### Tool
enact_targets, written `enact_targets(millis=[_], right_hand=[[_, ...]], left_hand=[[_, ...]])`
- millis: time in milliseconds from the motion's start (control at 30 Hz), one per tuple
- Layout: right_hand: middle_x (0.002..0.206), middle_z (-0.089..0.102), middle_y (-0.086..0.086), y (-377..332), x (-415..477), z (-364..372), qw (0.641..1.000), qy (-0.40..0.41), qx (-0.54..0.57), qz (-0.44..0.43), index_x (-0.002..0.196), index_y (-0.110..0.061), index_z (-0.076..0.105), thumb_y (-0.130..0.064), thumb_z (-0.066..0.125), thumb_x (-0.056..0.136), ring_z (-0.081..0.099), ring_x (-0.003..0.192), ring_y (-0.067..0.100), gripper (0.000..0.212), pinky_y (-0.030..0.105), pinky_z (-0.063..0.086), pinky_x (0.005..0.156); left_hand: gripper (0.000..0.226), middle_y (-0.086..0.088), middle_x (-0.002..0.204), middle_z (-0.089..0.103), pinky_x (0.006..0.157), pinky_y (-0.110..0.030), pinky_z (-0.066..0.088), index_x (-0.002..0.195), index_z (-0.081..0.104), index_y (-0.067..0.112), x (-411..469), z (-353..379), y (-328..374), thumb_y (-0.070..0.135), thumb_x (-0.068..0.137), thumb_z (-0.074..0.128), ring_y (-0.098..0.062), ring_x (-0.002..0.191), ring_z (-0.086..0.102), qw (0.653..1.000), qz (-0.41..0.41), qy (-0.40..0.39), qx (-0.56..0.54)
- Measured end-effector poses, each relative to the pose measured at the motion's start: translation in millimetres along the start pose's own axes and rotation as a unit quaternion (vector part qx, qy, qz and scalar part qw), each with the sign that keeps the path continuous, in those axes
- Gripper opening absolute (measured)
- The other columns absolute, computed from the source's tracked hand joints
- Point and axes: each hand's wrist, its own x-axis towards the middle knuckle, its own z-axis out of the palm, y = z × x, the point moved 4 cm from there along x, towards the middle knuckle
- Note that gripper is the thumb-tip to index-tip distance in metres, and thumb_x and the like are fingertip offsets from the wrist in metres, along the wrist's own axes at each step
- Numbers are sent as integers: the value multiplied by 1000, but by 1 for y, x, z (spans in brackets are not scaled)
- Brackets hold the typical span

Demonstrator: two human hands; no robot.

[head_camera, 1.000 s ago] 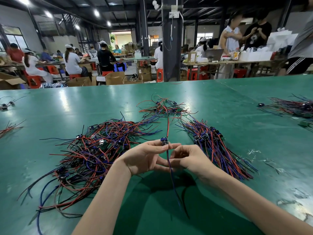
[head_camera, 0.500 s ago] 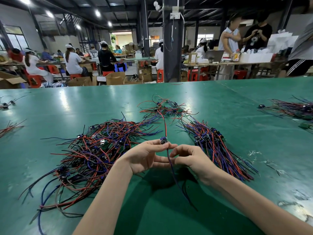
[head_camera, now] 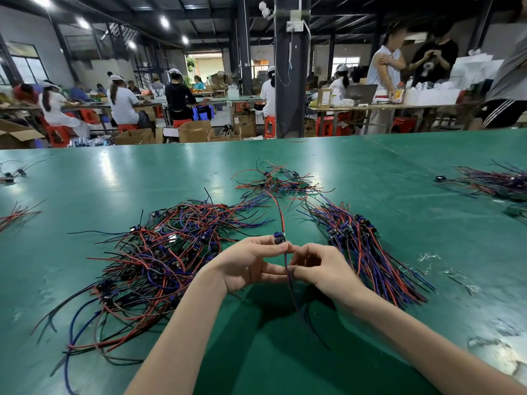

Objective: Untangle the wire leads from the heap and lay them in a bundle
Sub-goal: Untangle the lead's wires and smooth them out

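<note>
Pinching the small blue connector (head_camera: 279,239) of one wire lead (head_camera: 281,216) with the left hand (head_camera: 248,263), with thumb and forefinger curled on it, just above the green table (head_camera: 114,181). Gripping the same lead lower down with the right hand (head_camera: 320,266), with fingers curled round the dark strands just below the connector, nearly touching the left fingertips. Tracing the red strand up toward twelve o'clock into a small loose tangle (head_camera: 275,181), and the dark strands down toward six o'clock between the forearms. Spotting the big heap (head_camera: 159,252) at nine o'clock of the hands, close beside the left wrist, with red, blue and black leads splaying every way. Catching the tidy bundle (head_camera: 368,252) at three o'clock, just beside the right hand, with connectors at the far end and tails fanning toward five o'clock. Picking out another pile (head_camera: 496,182) well apart at two o'clock. Glimpsing cardboard boxes (head_camera: 196,129) beyond the table at twelve o'clock, with any printing too blurred for reading.
</note>
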Motion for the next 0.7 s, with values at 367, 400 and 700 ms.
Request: enact_targets(millis=[367, 400, 700], right_hand=[[63, 62, -1, -5, -1, 7, 986, 2, 161, 37, 76, -12, 71, -8, 65, 86, 50, 57, 10, 12, 21, 43, 55], [61, 61, -1, -4, 0, 7, 984, 0, 173, 46, 75, -11, 71, -7, 66, 86, 50, 55, 9, 12, 20, 44, 53], [65, 59, 7, -1, 0, 0, 996, 26, 79, 15, 76, -13, 71, -13, 69, 84, 49, 60, 15, 9, 28, 45, 54]], left_hand=[[5, 6, 75, 64, 62, -22, 33, 83, 65, 16, 8, 2, -3, 21, 83, 67, -3, 67, 52, 984, 72, 128, 97], [6, 6, 76, 65, 62, -23, 33, 83, 65, 16, 9, 2, -3, 21, 83, 68, -4, 70, 53, 983, 75, 134, 98], [6, 10, 69, 65, 58, -17, 36, 80, 68, 19, 11, 5, -2, 14, 84, 69, 2, 63, 52, 960, 126, 199, 149]])
